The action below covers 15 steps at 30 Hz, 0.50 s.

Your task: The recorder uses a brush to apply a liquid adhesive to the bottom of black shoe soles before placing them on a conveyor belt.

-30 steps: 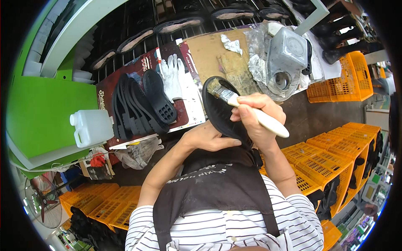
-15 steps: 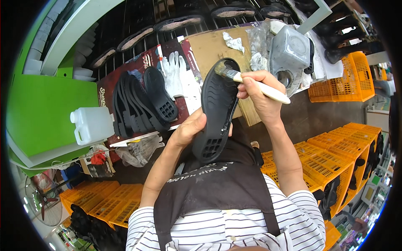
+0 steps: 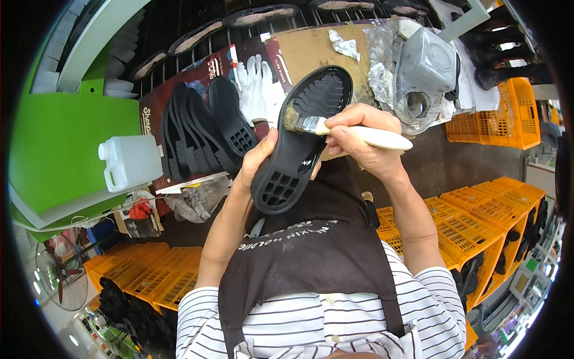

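A black shoe sole (image 3: 296, 152) is tilted in front of my body, its heel end with square hollows toward me. My left hand (image 3: 258, 161) is closed around its left edge, thumb on top and fingers partly hidden beneath. In my right hand (image 3: 371, 140) is a paintbrush (image 3: 385, 137) with a cream handle. Its bristles touch the left inner rim of the sole at mid-length. Wet, shiny patches show inside the sole near the heel. Beyond my left hand lie several more black soles (image 3: 191, 134) and a white glove (image 3: 256, 87).
A translucent jug (image 3: 130, 163) stands at the left beside a green cabinet (image 3: 84, 149). A cloudy plastic container (image 3: 426, 63) sits on crumpled plastic at the right. Yellow crates (image 3: 493, 113) stand right and behind. Shoes line a rack (image 3: 257, 17) at the far edge.
The brush has moved from the toe end down to the left rim at mid-length. The sole has turned, its toe swinging right and its heel left.
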Available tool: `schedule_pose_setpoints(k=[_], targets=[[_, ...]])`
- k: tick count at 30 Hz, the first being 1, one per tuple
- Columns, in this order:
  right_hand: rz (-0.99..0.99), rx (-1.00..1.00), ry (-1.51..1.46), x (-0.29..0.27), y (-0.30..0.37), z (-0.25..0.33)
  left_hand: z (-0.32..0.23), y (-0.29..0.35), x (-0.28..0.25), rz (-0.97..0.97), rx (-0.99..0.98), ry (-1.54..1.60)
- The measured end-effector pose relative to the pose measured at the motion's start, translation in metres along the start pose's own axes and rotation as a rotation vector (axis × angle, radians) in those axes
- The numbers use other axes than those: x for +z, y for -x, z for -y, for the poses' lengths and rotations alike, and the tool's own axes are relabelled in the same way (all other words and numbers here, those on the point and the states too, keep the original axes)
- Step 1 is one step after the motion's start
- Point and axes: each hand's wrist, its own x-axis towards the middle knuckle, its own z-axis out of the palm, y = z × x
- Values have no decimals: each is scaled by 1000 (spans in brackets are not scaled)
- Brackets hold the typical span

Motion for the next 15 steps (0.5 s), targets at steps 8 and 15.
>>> schedule_pose_setpoints(k=[8, 15], targets=[[57, -57, -20, 15, 1, 0, -4, 1, -21, 55, 10, 173], [15, -1, 39, 25, 10, -1, -9, -4, -16, -169, 75, 138]])
